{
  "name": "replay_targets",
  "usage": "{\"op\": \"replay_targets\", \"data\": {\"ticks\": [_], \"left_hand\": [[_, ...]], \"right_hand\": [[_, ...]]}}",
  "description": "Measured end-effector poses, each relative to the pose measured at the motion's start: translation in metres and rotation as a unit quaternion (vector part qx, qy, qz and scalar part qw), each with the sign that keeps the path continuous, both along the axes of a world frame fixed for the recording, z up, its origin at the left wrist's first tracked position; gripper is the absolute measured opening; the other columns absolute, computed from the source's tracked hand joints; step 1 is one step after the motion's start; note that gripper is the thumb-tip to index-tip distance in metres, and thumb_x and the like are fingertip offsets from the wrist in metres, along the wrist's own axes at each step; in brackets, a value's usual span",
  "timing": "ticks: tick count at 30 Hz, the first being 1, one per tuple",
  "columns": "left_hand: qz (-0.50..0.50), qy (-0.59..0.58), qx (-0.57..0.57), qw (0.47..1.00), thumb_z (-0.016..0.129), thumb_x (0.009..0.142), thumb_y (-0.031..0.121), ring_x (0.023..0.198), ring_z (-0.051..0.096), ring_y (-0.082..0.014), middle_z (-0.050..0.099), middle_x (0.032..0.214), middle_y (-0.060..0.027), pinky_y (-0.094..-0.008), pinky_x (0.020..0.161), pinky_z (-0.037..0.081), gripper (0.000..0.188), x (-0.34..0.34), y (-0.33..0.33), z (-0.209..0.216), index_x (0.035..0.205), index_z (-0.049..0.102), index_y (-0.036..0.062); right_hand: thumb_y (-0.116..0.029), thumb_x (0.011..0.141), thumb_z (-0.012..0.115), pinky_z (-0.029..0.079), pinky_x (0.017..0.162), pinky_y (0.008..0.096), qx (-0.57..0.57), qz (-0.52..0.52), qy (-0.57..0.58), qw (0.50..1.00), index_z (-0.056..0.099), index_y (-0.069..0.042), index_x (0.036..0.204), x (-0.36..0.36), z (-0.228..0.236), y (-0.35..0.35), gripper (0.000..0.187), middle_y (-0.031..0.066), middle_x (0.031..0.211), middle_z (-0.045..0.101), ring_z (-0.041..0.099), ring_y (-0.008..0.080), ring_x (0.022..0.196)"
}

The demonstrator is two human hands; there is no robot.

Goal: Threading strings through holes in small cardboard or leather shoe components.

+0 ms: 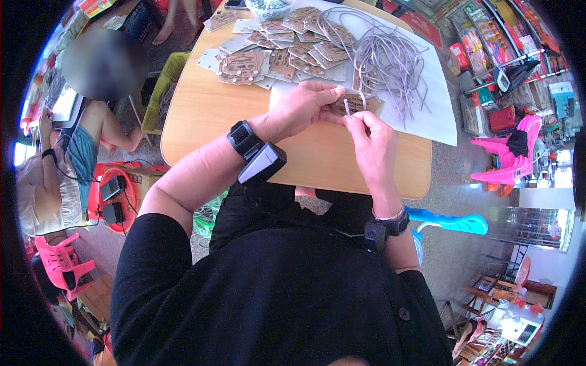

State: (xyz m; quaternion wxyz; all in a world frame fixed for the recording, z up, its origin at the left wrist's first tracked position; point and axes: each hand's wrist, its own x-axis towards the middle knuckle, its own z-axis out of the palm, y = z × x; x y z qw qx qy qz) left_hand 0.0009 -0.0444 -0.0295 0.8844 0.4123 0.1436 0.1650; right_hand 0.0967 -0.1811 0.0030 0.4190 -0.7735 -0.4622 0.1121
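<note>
My left hand (309, 105) is closed on the edge of a small flat brown panel (355, 102) with dark cut-outs or markings, over the near side of the table. The fingers and thumb of my right hand (373, 141) pinch a thin pale grey cord (362, 101) at the panel's near edge. A short end of cord stands up beside the fingertips. Whether the cord passes through the panel is too small to tell. Just beyond my hands lies a loose tangle of grey cords (390, 61). Left of it, similar brown and grey panels (244, 66) are heaped.
The light wooden table (207, 122) has rounded corners and a white sheet (436, 116) on it. A clear bag (268, 7) and a phone (235, 4) lie at its far edge. A yellow crate (165, 76) and a seated person (85, 140) are to the left. A pink chair (510, 155) stands right.
</note>
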Motion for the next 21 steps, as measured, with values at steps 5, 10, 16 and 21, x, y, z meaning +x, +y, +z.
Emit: {"op": "replay_targets", "data": {"ticks": [5,10,16,21], "left_hand": [[0.015,0.011,0.021,1.000,0.050,0.097,0.020,0.089,0.063,-0.0175,0.062,0.099,-0.0099,-0.0301,0.082,0.057,0.030,0.002,-0.001,-0.002,0.108,0.057,-0.0065],[0.013,0.051,0.106,0.993,0.054,0.095,0.022,0.088,0.063,-0.0157,0.062,0.098,-0.0092,-0.0280,0.082,0.056,0.030,0.001,0.000,-0.004,0.107,0.059,-0.0057],[0.012,0.032,0.124,0.992,0.054,0.095,0.020,0.087,0.064,-0.0158,0.063,0.098,-0.0092,-0.0271,0.080,0.055,0.029,0.002,0.000,-0.006,0.107,0.059,-0.0059],[0.008,0.032,0.151,0.988,0.053,0.095,0.019,0.086,0.064,-0.0151,0.064,0.096,-0.0083,-0.0277,0.080,0.054,0.026,0.001,0.001,-0.009,0.105,0.059,-0.0053]], "right_hand": [[-0.020,0.085,0.063,0.040,0.048,0.0338,-0.014,-0.012,-0.024,1.000,0.066,-0.003,0.080,0.002,0.000,0.002,0.018,0.0119,0.055,0.055,0.053,0.0192,0.047],[-0.020,0.085,0.063,0.039,0.048,0.0330,-0.011,-0.017,-0.007,1.000,0.065,-0.003,0.080,0.000,-0.004,0.004,0.019,0.0111,0.054,0.054,0.053,0.0178,0.047],[-0.022,0.085,0.064,0.036,0.047,0.0284,0.009,0.002,0.128,0.992,0.065,-0.001,0.078,0.008,-0.010,0.005,0.022,0.0030,0.052,0.052,0.048,0.0086,0.049],[-0.017,0.086,0.065,0.039,0.049,0.0275,0.005,0.006,0.129,0.992,0.065,-0.001,0.083,0.009,-0.013,0.010,0.016,0.0012,0.057,0.056,0.050,0.0082,0.052]]}}
